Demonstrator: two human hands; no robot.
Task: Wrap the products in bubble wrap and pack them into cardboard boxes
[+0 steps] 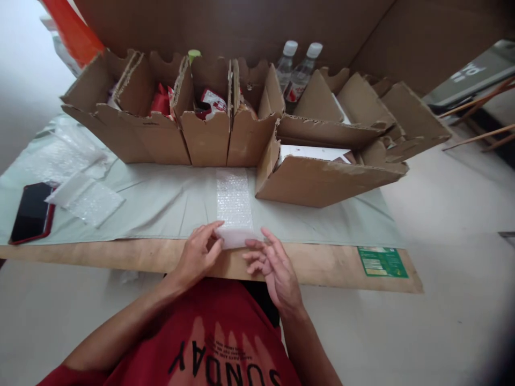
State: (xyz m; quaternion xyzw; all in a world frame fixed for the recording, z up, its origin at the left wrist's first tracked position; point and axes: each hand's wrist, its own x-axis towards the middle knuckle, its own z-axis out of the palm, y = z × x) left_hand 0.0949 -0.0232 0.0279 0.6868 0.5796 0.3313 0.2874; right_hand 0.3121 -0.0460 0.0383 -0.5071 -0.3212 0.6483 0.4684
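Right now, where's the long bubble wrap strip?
In the head view, the bubble wrap strip is near centre, its near end between the left hand and right hand, far end at the cardboard boxes.

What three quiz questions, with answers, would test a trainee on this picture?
1. True or false: the phone lies left of the bubble-wrap strip, from the person's side.
2. How many white-capped bottles show?
3. Which is nearest the person's left hand?
a) phone
b) bubble-wrap strip
c) white-capped bottles

Key: 1. True. 2. Two. 3. b.
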